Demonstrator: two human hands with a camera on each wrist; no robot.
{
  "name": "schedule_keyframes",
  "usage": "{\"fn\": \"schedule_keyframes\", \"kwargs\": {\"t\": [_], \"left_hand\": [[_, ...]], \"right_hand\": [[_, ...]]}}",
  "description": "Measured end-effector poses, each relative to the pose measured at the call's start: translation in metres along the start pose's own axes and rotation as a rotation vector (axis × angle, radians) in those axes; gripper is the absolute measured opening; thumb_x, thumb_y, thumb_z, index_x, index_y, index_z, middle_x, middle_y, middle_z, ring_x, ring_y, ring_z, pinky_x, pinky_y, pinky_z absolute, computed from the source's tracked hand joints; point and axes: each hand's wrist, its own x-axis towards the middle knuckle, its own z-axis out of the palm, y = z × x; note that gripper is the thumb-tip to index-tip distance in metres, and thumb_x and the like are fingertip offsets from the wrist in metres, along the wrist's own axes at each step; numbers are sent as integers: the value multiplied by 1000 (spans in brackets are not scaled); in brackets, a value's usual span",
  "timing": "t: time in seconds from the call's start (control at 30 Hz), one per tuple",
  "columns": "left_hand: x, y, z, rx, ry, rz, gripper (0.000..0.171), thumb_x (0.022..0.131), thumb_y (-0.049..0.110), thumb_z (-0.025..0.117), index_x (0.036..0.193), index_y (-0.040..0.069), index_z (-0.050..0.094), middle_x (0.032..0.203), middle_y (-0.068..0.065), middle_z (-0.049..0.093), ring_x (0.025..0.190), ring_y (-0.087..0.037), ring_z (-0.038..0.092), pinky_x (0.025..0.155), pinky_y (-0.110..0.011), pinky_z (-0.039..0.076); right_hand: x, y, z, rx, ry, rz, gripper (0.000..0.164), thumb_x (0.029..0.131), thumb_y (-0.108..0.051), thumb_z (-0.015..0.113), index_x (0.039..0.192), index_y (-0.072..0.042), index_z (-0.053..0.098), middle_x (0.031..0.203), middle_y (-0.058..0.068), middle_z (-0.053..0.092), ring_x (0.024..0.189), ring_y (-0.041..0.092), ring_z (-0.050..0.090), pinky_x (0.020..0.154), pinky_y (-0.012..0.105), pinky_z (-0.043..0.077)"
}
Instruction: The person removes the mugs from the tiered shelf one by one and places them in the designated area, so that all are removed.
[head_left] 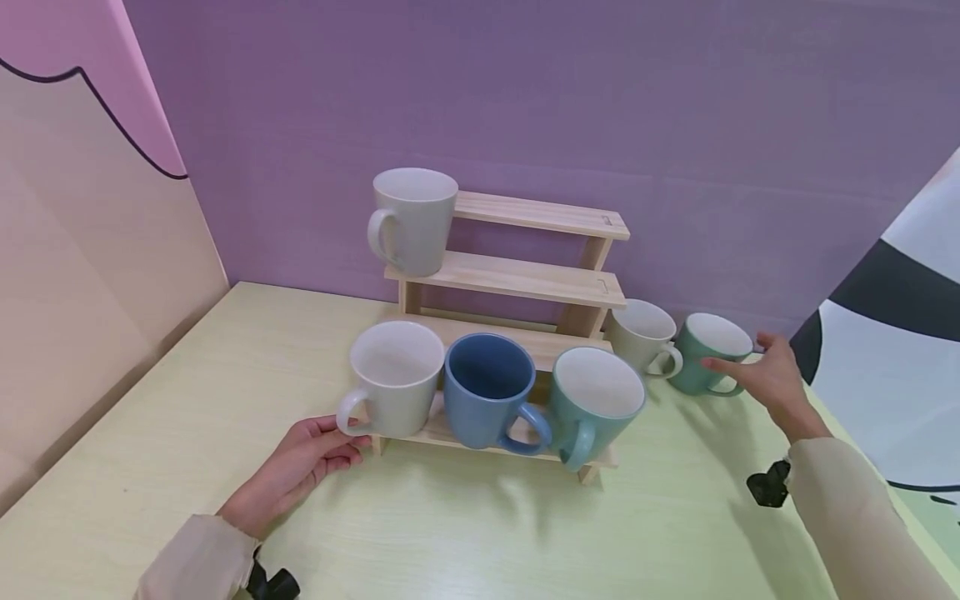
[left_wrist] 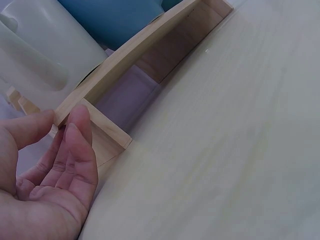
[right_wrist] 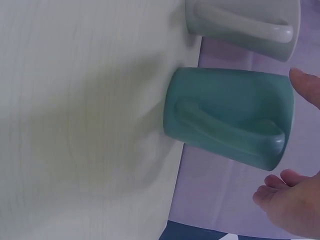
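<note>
While the left hand [head_left: 300, 462] pinched the front left corner of the wooden rack [head_left: 540, 287] between thumb and fingers, the right hand [head_left: 780, 383] was spread beside the back green mug [head_left: 687, 360], its thumb near the rim and its fingers apart from the wall; whether the thumb made contact could not be told. The back green mug stood upright on the surface [head_left: 450, 542], to the right of the rack, with its handle on the side toward the right hand. Just to its left was the back white mug [head_left: 630, 340], next to the rack's right end. The rack had four stepped tiers. Its lowest tier carried, from left to right, the front white mug [head_left: 397, 392], the blue mug [head_left: 480, 404] and the front green mug [head_left: 596, 408]. The upper white mug [head_left: 427, 233] stood at the left end of the second tier from the top, handle turned leftward. A purple backdrop [head_left: 525, 100] rose behind the surface.
</note>
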Motion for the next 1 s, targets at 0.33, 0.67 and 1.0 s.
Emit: {"fn": "schedule_keyframes", "kwargs": {"t": [0.33,0.67,1.0], "left_hand": [[0,-1,-1,6,-3,1,17,97,9,54,96,18,68,87,6,72,75,-4,65,68,-15,52],[-1,0,0,16,6,10,16,96,9,55,95,18,69,87,5,72,74,-4,65,69,-16,53],[-1,-1,0,9,-1,4,15,96,10,56,96,17,68,88,4,72,74,-4,65,68,-15,52]], "right_hand": [[-12,-7,-1,74,9,-3,99,87,-39,67,146,11,5,150,36,11,136,53,15,105,67,23],[-26,-15,10,192,9,-27,90,89,-31,67,147,8,11,153,31,11,141,46,14,112,58,19],[-46,-27,18,260,36,-13,86,90,-31,66,149,4,13,156,26,10,144,40,10,117,49,14]]}}
